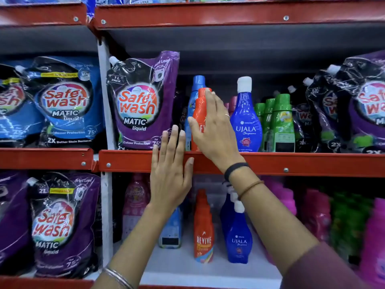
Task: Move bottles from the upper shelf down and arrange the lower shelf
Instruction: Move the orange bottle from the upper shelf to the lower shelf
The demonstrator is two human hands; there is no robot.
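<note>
An orange Revive bottle (200, 113) stands at the front of the upper shelf (291, 163), and my right hand (214, 130) wraps around it. Behind it rises a light blue bottle (198, 86). To its right stands a blue Ujala bottle (245, 122) with a white cap. My left hand (169, 174) is flat and open in front of the red shelf edge, holding nothing. On the lower shelf (187, 270) stand another orange Revive bottle (203, 228), a blue Ujala bottle (239, 236), a light blue bottle (170, 230) partly hidden by my left arm, and a pink bottle (135, 203).
Purple Safewash pouches (141, 101) crowd the upper shelf left of the bottles and at the far right (358, 105). Green bottles (281, 124) stand right of the Ujala. Blue pouches (62, 101) fill the left bay. Pink (316, 215) and green bottles line the lower right.
</note>
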